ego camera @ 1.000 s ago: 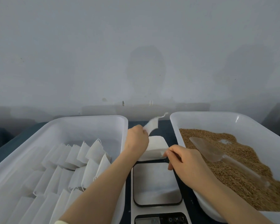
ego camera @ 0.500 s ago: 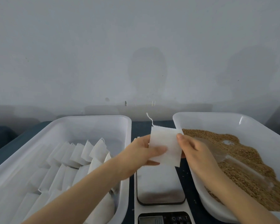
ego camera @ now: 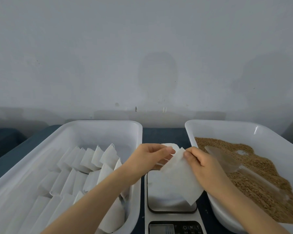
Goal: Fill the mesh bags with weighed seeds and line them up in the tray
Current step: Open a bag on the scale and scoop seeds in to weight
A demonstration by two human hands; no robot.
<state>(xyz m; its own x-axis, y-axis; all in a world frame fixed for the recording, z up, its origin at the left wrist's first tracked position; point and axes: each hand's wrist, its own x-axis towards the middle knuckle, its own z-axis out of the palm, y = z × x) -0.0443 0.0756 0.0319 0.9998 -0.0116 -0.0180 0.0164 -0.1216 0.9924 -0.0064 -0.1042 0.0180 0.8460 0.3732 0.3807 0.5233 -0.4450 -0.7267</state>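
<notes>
Over the scale point(ego camera: 172, 206) at mid-counter point(ego camera: 162, 134), left hand point(ego camera: 149, 156) and right hand point(ego camera: 203, 164) each pinched one lip of an unfilled bag point(ego camera: 178, 179), parting its mouth. Left tray point(ego camera: 100, 125) held rows of bags point(ego camera: 91, 159), seemingly filled. Right tray point(ego camera: 269, 132) held seeds point(ego camera: 260, 176) and a scoop point(ego camera: 222, 157). Weighing, filling and placing of this one remained.

A dark table point(ego camera: 164, 134) holds bag tray point(ego camera: 101, 123), seed tray point(ego camera: 227, 124) and (between them) a scale point(ego camera: 176, 228).
</notes>
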